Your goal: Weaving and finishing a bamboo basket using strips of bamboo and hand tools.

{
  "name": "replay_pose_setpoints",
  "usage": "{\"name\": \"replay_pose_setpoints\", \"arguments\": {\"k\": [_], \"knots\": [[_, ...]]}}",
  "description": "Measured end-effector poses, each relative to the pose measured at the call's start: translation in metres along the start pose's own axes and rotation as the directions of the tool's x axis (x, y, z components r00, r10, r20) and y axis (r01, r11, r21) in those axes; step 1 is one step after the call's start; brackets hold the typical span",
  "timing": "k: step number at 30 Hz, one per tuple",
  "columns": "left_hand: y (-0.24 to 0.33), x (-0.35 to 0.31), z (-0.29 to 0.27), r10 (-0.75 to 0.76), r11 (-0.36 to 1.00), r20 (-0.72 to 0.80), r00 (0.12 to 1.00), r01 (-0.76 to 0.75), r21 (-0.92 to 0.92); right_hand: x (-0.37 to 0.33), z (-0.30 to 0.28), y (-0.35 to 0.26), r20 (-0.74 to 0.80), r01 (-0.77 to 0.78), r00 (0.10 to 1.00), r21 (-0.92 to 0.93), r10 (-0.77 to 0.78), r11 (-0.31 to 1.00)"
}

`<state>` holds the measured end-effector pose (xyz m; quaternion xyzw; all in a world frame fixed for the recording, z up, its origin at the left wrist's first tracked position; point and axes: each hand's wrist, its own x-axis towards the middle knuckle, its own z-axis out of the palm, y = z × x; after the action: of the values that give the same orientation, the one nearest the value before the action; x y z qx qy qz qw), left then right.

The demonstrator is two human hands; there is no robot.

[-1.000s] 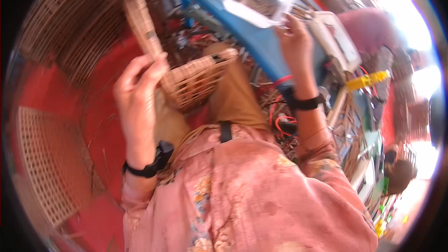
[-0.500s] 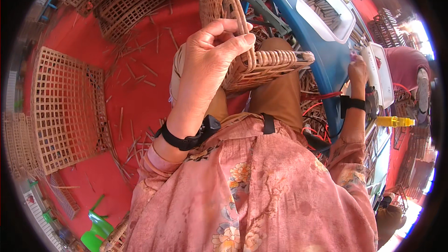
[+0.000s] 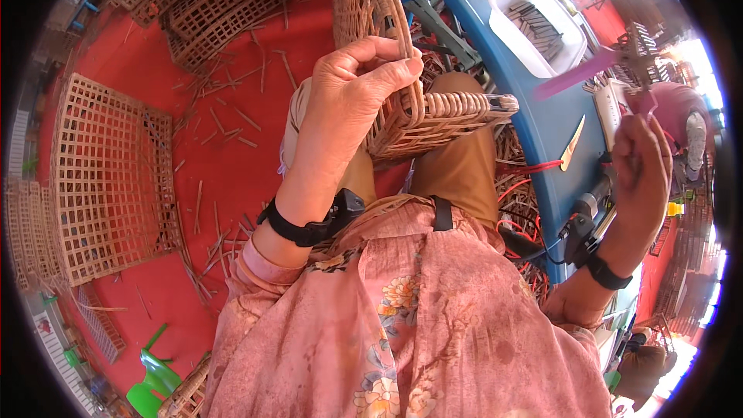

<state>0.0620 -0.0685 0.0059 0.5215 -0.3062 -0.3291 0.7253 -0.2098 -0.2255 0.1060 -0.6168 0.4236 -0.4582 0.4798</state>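
So the left hand [image 3: 352, 85] has a narrow pinch, thumb against fingers, on the bound corner of the wicker basket [image 3: 410, 139], which sits right under and to the right of that grip, over the lap. My guess is the thighs in brown trousers [image 3: 464, 178] help prop it, so one pinch is enough to steady it. Its top runs out of frame above the grip, and the hand covers part of the rim. The right hand [image 3: 642, 159] is up off the blue table [image 3: 534, 120], fingers curled; a purple strip [image 3: 576, 76] smears past just up and left of it, too blurred to tell if it's held, so I can't call that grip. Left of that hand, scissors [image 3: 571, 145] lie on the table, and farther up-left there's a white tub [image 3: 559, 68] of short dark sticks [image 3: 538, 27], probably parked there for easy reach. Stuff beyond the right hand is pretty washed out.
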Motion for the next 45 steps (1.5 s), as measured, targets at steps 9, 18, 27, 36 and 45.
{"name": "replay_pose_setpoints", "arguments": {"k": [9,18,27,36,45], "knots": [[-0.004,-0.003,0.003,-0.036,0.998,-0.011,0.999,0.036,-0.047,-0.053,0.111,-0.006,0.579,-0.137,0.814,0.116,0.045,0.984],[0.007,-0.017,0.009,0.095,0.987,-0.105,0.99,-0.107,-0.123,-0.053,0.09,-0.009,0.573,-0.107,0.819,0.109,0.026,0.988],[0.04,-0.059,-0.005,0.381,0.854,0.02,0.924,-0.344,-0.392,0.037,-0.037,0.078,-0.135,0.122,0.967,-0.496,-0.216,0.859],[0.032,-0.098,0.015,-0.34,0.915,0.109,0.934,0.356,-0.192,0.069,-0.035,0.182,-0.046,0.001,0.993,-0.922,-0.112,0.387],[0.031,-0.109,0.023,-0.326,0.926,0.231,0.917,0.26,0.272,-0.045,0.057,0.048,0.564,-0.095,0.825,0.09,0.028,0.991]]}}
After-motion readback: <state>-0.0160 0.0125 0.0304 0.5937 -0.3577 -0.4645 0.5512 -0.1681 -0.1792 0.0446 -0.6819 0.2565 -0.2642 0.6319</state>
